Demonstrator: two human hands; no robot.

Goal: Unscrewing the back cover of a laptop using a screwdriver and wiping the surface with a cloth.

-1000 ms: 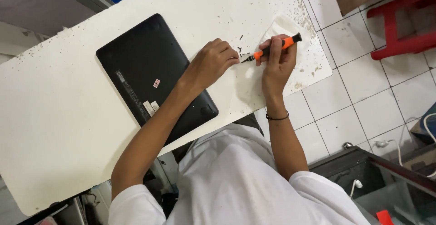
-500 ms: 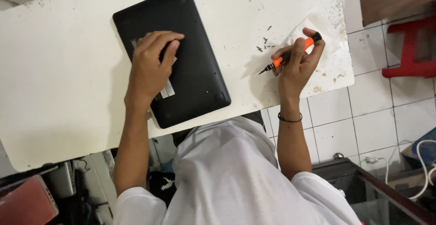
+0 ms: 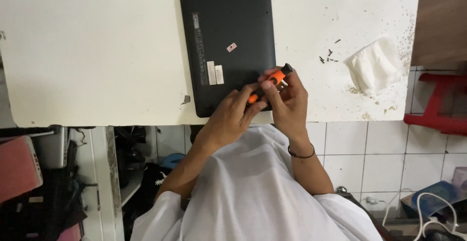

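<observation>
A black laptop [image 3: 228, 32] lies bottom side up on the white table [image 3: 97, 51]. At its near right corner my right hand [image 3: 289, 97] grips an orange and black screwdriver [image 3: 270, 83], tip pointing down toward the laptop's edge. My left hand [image 3: 233, 117] touches the lower part of the screwdriver and the laptop's near edge. Several small dark screws [image 3: 328, 56] lie loose on the table to the right, beside a crumpled white tissue [image 3: 374, 66].
A red stool [image 3: 438, 105] stands on the white tiled floor at the right, below a brown wooden surface [image 3: 440, 17]. White cables [image 3: 428, 207] lie at the lower right. Dark clutter and a pinkish box [image 3: 17, 165] sit under the table at left.
My right hand carried the screwdriver from the screws on the table's right over to the laptop's near corner. My left hand left the laptop's middle and joined it there.
</observation>
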